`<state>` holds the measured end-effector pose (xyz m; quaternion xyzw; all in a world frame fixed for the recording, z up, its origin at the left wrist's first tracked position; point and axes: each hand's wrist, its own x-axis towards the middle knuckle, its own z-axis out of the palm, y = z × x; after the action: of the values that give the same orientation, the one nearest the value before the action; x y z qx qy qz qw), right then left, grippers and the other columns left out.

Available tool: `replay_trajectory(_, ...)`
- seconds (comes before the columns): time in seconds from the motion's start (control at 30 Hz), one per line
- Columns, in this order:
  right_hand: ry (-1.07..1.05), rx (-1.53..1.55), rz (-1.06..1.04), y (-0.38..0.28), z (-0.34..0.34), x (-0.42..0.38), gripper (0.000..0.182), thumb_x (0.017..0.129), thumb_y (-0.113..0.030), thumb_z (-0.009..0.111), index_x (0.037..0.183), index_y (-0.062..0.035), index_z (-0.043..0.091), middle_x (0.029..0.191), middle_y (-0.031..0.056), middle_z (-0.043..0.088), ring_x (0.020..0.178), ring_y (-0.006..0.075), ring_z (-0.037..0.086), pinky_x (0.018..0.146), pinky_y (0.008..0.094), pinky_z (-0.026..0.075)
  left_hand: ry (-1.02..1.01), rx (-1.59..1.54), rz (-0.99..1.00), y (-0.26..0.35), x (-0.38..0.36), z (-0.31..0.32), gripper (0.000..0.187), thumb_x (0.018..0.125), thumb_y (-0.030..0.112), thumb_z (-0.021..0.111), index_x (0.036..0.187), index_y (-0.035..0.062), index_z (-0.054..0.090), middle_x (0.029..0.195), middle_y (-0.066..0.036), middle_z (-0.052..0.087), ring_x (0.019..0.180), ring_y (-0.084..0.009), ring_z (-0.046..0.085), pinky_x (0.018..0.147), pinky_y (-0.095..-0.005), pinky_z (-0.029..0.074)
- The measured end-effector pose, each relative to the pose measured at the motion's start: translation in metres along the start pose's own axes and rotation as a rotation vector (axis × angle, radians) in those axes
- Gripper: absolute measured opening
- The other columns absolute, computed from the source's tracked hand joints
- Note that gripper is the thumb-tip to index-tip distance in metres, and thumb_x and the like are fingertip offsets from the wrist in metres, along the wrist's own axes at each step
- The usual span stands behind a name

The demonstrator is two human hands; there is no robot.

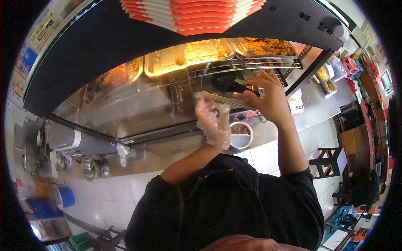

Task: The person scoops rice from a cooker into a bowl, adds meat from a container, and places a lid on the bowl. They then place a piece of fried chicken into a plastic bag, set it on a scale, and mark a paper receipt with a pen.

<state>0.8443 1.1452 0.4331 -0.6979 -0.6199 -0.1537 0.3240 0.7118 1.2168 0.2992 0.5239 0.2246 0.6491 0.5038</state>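
Observation:
My right hand (269,95) is bare and reaches into the warming cabinet, thumb and fingers closed around the handle of a black ladle (238,87). Its dark round end lies over a metal pan (203,90) on the cabinet's lower level. My left hand (213,123) wears a clear plastic glove and hovers at the cabinet's front edge, thumb and fingers apart with nothing between them. Just below and right of it, a white round tub (252,134) holds brown food and a pale piece.
Trays of fried food (268,47) sit on the lit rack above. Stacked red-and-white paper boxes (197,16) stand on the cabinet top. A grey appliance (63,136) is at the left. Farther right are a black stool (328,162) and a steel counter (320,100).

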Motion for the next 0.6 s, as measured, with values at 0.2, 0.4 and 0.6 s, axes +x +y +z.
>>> replay_trajectory(0.2, -0.213, -0.094, 0.017, -0.007, 0.018, 0.019, 0.033, 0.075, -0.02, 0.072, 0.102, -0.0015, 0.07, 0.1, 0.0136, 0.066, 0.101, 0.031, 0.058, 0.092, 0.0408, 0.044, -0.056, -0.32, -0.525, 0.031, 0.009, 0.002, 0.019, 0.088, 0.013, 0.064, 0.097, 0.0004, 0.053, 0.084, -0.007, 0.059, 0.075, -0.0167, 0.059, 0.071, -0.0275, 0.047)
replay_trajectory(0.4, -0.312, -0.033, 0.034, 0.009, 0.013, 0.022, 0.032, 0.072, -0.017, 0.071, 0.099, -0.0006, 0.07, 0.091, 0.0151, 0.066, 0.093, 0.032, 0.06, 0.087, 0.0399, 0.046, -0.123, -0.306, -0.624, 0.04, 0.014, -0.017, 0.016, 0.092, 0.018, 0.055, 0.093, 0.0014, 0.053, 0.085, -0.01, 0.062, 0.07, -0.0184, 0.061, 0.068, -0.0286, 0.048)
replay_trajectory(0.6, -0.379, 0.126, 0.099, 0.02, 0.012, 0.014, 0.032, 0.066, -0.011, 0.066, 0.096, 0.0009, 0.071, 0.084, 0.017, 0.065, 0.087, 0.031, 0.061, 0.08, 0.0381, 0.046, -0.153, -0.461, -0.696, 0.033, 0.025, -0.046, 0.02, 0.091, 0.019, 0.052, 0.098, 0.0008, 0.056, 0.091, -0.011, 0.064, 0.074, -0.0204, 0.063, 0.067, -0.0333, 0.052)
